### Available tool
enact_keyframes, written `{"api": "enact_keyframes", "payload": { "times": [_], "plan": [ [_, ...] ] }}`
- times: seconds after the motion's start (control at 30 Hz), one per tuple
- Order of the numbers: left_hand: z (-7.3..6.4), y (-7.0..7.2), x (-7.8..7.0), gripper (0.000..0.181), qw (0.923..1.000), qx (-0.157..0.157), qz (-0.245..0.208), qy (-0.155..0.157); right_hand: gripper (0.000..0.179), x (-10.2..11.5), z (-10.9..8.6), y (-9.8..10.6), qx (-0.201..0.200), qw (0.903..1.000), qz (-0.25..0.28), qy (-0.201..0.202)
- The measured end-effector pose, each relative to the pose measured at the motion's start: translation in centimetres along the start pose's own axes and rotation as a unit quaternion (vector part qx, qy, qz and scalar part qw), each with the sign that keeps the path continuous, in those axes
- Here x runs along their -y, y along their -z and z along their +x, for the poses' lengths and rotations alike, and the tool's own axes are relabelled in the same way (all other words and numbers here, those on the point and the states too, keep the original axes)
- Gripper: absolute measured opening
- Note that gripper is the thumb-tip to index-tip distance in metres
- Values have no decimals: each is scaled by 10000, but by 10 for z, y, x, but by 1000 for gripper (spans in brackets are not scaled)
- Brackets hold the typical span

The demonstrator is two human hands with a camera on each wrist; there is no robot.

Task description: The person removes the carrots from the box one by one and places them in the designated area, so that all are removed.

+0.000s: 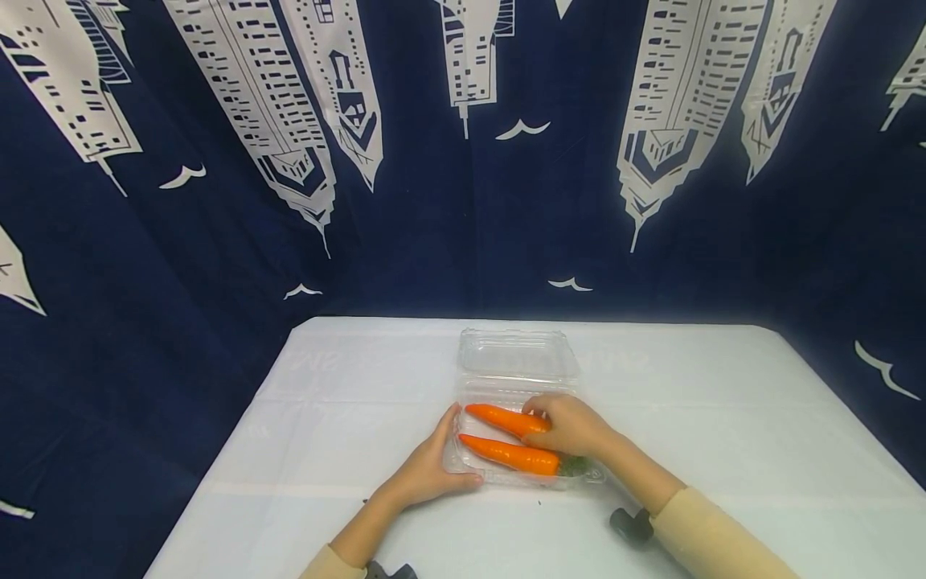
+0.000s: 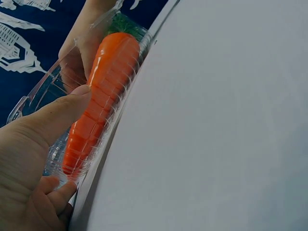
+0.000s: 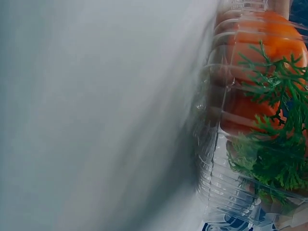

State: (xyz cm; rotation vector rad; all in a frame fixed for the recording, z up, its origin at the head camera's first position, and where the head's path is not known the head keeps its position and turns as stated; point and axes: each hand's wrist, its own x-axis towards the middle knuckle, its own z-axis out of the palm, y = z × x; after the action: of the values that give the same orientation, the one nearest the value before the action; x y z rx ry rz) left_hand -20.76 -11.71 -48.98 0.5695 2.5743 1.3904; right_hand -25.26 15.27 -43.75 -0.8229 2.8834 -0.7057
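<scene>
Two orange carrots lie side by side in a clear plastic clamshell container [image 1: 470, 465] with its lid standing open at the back. My right hand [image 1: 567, 426] grips the far carrot [image 1: 499, 416] near its thick end. The near carrot [image 1: 510, 455] rests along the front wall, its green top [image 1: 574, 466] toward the right. My left hand [image 1: 427, 470] holds the container's left end, thumb at the front and fingers along the side. In the left wrist view the thumb [image 2: 67, 108] presses over the near rim. Green leaves [image 3: 279, 144] fill the container's right end in the right wrist view.
The container sits on a white-covered table [image 1: 347, 402]. Behind it hangs a dark blue cloth [image 1: 434, 241] printed with white buildings and birds. A dark wrist device [image 1: 631, 527] shows beside the right forearm.
</scene>
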Motion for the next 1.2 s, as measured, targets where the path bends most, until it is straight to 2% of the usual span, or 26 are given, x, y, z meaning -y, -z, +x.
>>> {"api": "enact_keyframes", "payload": {
  "times": [0.2, 0.6, 0.93, 1.2],
  "plan": [
    [0, 0, 0, 114, 10000, 2, 20, 12, 35, -1, 1, 0, 75, 9999, 72, -61],
    [0, 0, 0, 114, 10000, 9, 4, -50, 32, -8, -2, -1, -195, 9990, 395, 28],
    [0, 2, -1, 115, 9999, -24, 142, -33, 35, 0, -7, 9, -680, 9954, 674, 94],
    [-1, 1, 0, 116, 9999, -5, 119, -41, 37, 5, -9, 14, -1189, 9878, 993, -145]
  ]
}}
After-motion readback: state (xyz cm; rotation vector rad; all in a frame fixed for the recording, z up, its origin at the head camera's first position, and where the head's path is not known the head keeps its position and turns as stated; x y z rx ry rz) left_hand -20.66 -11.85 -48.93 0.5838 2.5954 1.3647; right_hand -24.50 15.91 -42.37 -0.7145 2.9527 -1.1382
